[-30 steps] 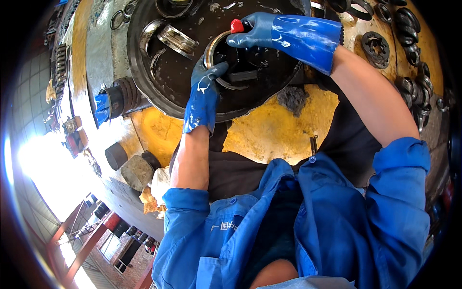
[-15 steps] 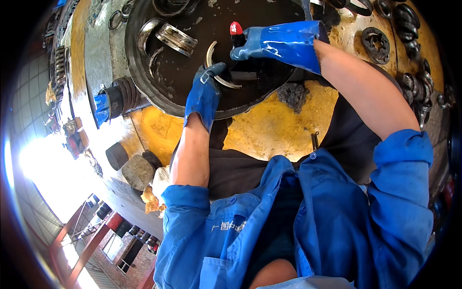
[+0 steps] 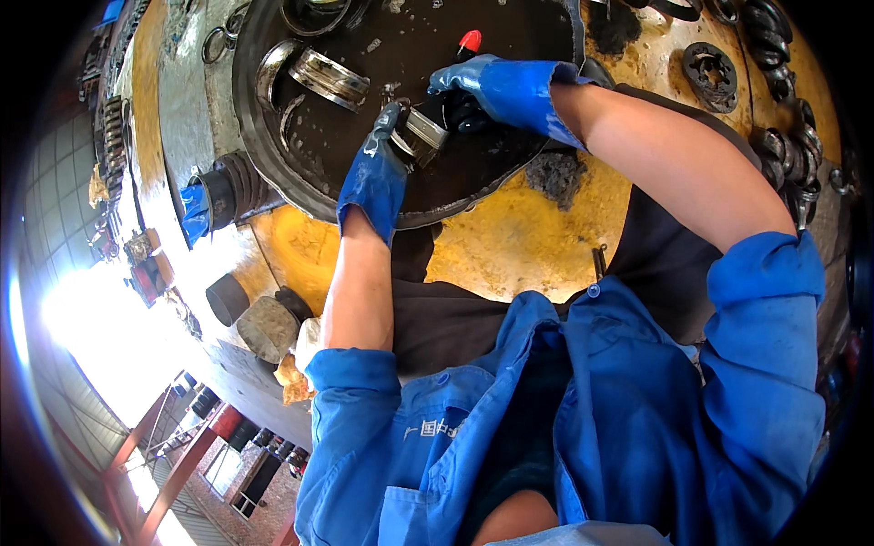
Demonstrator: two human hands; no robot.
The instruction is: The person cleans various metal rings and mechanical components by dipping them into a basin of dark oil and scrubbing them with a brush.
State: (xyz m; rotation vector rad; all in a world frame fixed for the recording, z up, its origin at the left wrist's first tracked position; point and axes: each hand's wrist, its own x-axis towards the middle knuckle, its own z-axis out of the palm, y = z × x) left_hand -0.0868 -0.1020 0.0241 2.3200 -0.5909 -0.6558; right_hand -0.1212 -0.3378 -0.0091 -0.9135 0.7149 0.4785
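Observation:
Both my hands wear blue rubber gloves over a wide dark pan [image 3: 250,146] of black liquid. My left hand [image 3: 375,171] is closed on the near side of a shiny metal ring [image 3: 422,135], tilted so its grooved outer side shows. My right hand [image 3: 496,86] is wrapped round a black tool with a red end [image 3: 470,41], just right of the ring. The tool's lower part is dark and partly hidden by the glove, so its kind is unclear. At the pan's left lie another wide metal ring [image 3: 330,80] and a curved metal piece [image 3: 273,75].
A yellow, stained surface [image 3: 510,246] lies beneath the pan. Left of it stands a dark cylinder with blue material in its mouth [image 3: 214,202]. A dark clump [image 3: 555,177] sits by the pan's near edge. Black rings [image 3: 710,77] and chain-like parts [image 3: 792,164] lie at the right.
The metal ring has been turned in my left hand, from its open edge to its outer side. My right hand with the red-ended tool has shifted slightly and tilted.

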